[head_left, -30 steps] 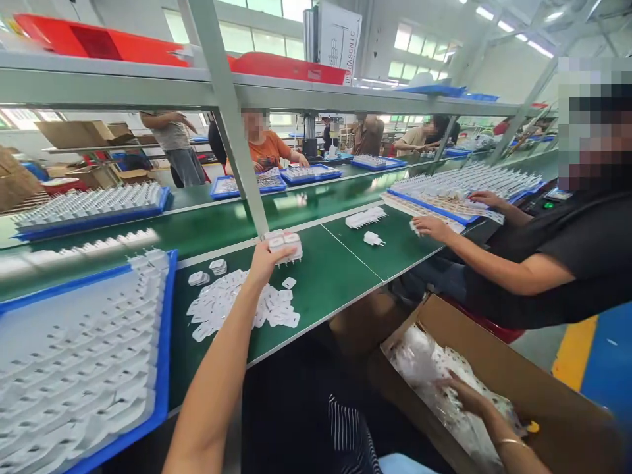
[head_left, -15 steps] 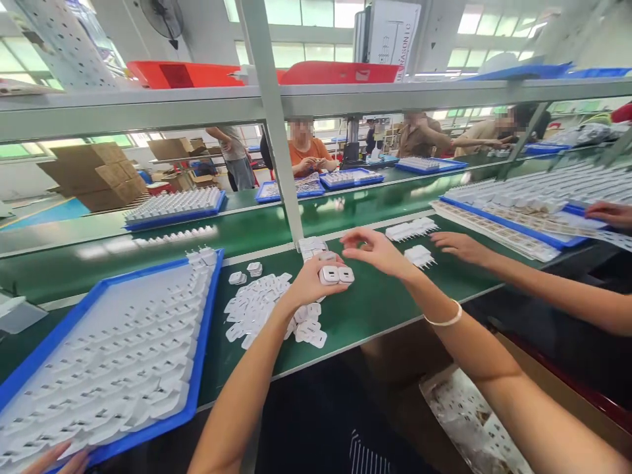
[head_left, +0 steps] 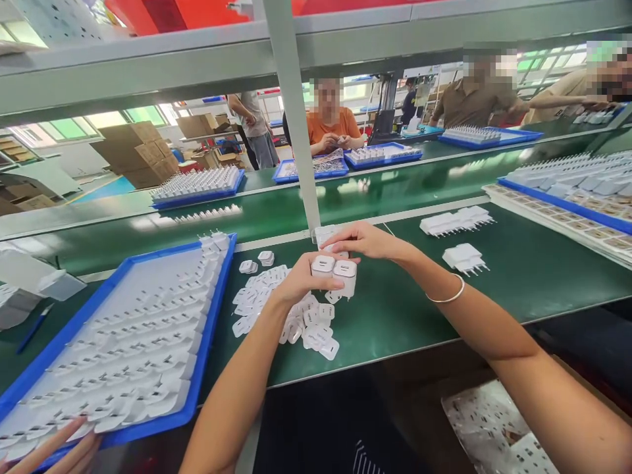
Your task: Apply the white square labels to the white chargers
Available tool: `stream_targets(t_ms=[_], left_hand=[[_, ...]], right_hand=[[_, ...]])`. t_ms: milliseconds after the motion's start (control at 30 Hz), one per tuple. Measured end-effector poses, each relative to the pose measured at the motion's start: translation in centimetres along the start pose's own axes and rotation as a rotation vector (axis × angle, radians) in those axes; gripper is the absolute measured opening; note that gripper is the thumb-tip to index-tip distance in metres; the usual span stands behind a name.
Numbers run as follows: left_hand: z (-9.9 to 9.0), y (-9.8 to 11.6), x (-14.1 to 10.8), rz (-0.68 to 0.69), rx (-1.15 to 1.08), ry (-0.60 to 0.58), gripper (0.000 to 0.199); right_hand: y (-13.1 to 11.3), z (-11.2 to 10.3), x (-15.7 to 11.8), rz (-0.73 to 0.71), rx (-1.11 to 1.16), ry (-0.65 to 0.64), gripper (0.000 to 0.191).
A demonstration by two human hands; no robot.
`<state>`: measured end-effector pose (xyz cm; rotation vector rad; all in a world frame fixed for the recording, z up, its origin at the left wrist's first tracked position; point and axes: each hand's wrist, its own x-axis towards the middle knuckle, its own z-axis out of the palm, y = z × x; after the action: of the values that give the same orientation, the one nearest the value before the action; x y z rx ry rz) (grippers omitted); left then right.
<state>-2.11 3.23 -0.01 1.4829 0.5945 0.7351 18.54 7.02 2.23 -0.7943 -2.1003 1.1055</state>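
1. The person's bare right hand [head_left: 370,240], open and apart half a second ago, now curls in beyond the bare left hand [head_left: 301,280]; both appear to be working on one cluster.
2. The left hand is clamped around white, block-shaped plastic plugs [head_left: 344,273], two with their slotted ends up, above the green tabletop [head_left: 395,316].
3. A co-worker's hand, seen earlier right of the hands, is now out of view.
4. Right fingertips partly cover white pieces [head_left: 324,233] beyond the left hand; whether they grip is unclear.
5. The left hand and forearm hide part of the loose pile of flat, white, rounded-square plates [head_left: 261,289] beside them.
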Motion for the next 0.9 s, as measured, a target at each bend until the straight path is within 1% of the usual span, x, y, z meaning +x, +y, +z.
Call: stream_targets(t_ms=[67,200,300,367,467,533,600,667,733,900], left_hand=[[0.1,-0.1,0.0,-0.001,0.040,0.048,0.049],[0.8,0.7,-0.2,0.070,0.208,0.166,0.045],[1.3,1.4,-0.3,0.136,0.322,0.202,0.043],[1.4,1.5,-0.2,0.150,0.358,0.217,0.042],[1.4,1.2,-0.1,0.149,0.374,0.262,0.038],[1.5,0.9,0.1,0.159,0.370,0.301,0.037],[1.6,0.6,0.2,0.166,0.367,0.335,0.038],[1.7,0.5,0.3,0.159,0.373,0.349,0.038],[1.7,0.4,0.3,0.138,0.387,0.342,0.037],[1.7,0.5,0.1,0.045,0.325,0.287,0.041]], right_hand=[[0.0,0.6,-0.5,0.012,0.057,0.070,0.037],[0.2,1.5,-1.4,0.039,0.324,0.196,0.040],[0.4,2.0,-1.6,0.060,0.415,0.256,0.031],[0.6,2.4,-1.5,0.041,0.395,0.334,0.026],[0.7,3.2,-1.4,-0.026,0.324,0.500,0.020],[0.7,3.6,-1.4,-0.086,0.233,0.590,0.015],[0.7,3.8,-1.6,-0.120,0.114,0.649,0.013],[0.7,3.9,-1.7,-0.115,0.020,0.680,0.013],[0.6,3.8,-1.9,-0.096,-0.029,0.681,0.012],[0.3,3.4,-2.1,-0.111,-0.032,0.634,0.011]])
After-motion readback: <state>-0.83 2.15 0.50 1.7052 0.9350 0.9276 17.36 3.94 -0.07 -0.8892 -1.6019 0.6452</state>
